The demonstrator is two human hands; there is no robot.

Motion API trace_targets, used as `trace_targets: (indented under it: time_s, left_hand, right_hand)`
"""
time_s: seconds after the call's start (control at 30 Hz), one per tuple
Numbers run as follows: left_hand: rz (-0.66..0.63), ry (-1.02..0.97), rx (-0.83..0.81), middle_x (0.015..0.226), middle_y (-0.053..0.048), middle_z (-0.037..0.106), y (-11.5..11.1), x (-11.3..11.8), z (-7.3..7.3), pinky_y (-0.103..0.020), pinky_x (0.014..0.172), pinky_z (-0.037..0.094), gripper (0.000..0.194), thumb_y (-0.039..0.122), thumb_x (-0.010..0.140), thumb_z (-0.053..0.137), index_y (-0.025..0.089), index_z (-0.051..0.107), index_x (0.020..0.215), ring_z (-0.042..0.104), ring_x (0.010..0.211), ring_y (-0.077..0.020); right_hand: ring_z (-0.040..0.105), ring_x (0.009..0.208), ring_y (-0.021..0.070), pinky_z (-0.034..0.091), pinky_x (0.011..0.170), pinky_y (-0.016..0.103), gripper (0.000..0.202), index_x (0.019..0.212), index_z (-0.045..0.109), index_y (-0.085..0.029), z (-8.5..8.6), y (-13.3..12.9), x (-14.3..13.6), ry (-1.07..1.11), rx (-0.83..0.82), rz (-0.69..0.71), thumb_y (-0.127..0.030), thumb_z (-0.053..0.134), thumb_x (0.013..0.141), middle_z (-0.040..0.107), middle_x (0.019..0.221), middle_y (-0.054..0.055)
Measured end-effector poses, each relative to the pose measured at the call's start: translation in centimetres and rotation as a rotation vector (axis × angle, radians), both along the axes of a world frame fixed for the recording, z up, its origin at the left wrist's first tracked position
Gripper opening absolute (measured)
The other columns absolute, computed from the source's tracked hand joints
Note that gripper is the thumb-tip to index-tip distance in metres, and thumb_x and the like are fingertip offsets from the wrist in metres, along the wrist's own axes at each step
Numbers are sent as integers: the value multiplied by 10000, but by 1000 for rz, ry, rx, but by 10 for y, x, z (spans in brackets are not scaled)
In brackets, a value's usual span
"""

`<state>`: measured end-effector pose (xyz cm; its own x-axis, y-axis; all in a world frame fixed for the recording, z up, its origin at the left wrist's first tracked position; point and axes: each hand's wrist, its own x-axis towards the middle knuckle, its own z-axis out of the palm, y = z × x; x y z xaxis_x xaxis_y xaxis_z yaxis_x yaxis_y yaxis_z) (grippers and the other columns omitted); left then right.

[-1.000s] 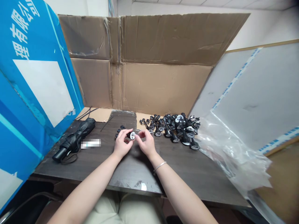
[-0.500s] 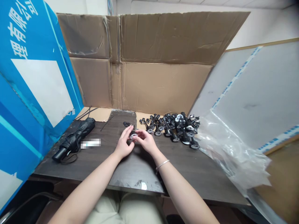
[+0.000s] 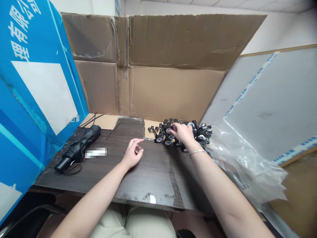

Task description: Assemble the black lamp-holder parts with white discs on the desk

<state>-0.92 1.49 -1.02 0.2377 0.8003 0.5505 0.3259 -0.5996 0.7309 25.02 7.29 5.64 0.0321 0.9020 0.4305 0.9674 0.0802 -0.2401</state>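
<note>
My right hand (image 3: 182, 133) is over the left part of a heap of black plastic parts (image 3: 198, 130). Its thumb and fingers are closed on one such part (image 3: 168, 131), whose round end with a pale ring faces me. The rest of that part is partly hidden among its neighbours. Several other parts in the heap show a round ringed base, a stem and a branched top. To the left, my left hand (image 3: 133, 153) rests at the table, its fingers loosely bent and the thumb apart. Nothing is in it.
A folded black umbrella (image 3: 80, 147) lies on the dark table (image 3: 146, 181) at left, beside a blurred-out label (image 3: 96, 152). Thin black rods (image 3: 92, 119) lie behind it. Cardboard (image 3: 173, 89) walls off the back. Crumpled clear plastic (image 3: 247, 165) hangs at the right.
My right hand has moved right and away from me, carrying the black part from between both hands to the heap. My left hand has let go and stayed nearly in place.
</note>
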Motion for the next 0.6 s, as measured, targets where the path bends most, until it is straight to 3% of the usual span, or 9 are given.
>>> trace_targets:
  time_s: [0.13, 0.33, 0.5, 0.6]
  left_hand:
    - [2, 32, -32, 1084, -77, 460, -1, 0, 0, -191, 555, 468, 307, 138, 738, 477, 188, 523, 1038, 538, 664, -68]
    - [15, 81, -184, 783, -23, 612, -2, 0, 4, -206, 558, 463, 234, 192, 758, 472, 163, 556, 975, 543, 580, -89]
    - [31, 106, -261, 655, -1, 628, -3, 1, 6, -222, 612, 469, 194, 247, 774, 466, 165, 588, 902, 578, 599, -112]
    - [25, 108, -257, 641, -3, 631, -2, 0, 5, -222, 604, 466, 195, 262, 773, 466, 164, 598, 879, 585, 595, -118]
  right_hand:
    - [541, 915, 271, 273, 823, 424, 216, 876, 621, -174, 5, 11, -3, -393, -107, -78, -332, 515, 773, 664, 878, 116]
    - [560, 929, 256, 311, 818, 401, 270, 941, 630, -177, 13, 10, 3, -454, -249, -25, -318, 468, 778, 655, 963, 125]
    - [597, 811, 231, 407, 644, 314, 291, 931, 642, -189, 35, -3, 56, -257, -310, -229, -305, 423, 778, 658, 917, 110]
    - [582, 839, 211, 421, 700, 287, 257, 861, 659, -149, 40, -13, 94, -216, -137, -239, -217, 437, 750, 647, 892, 113]
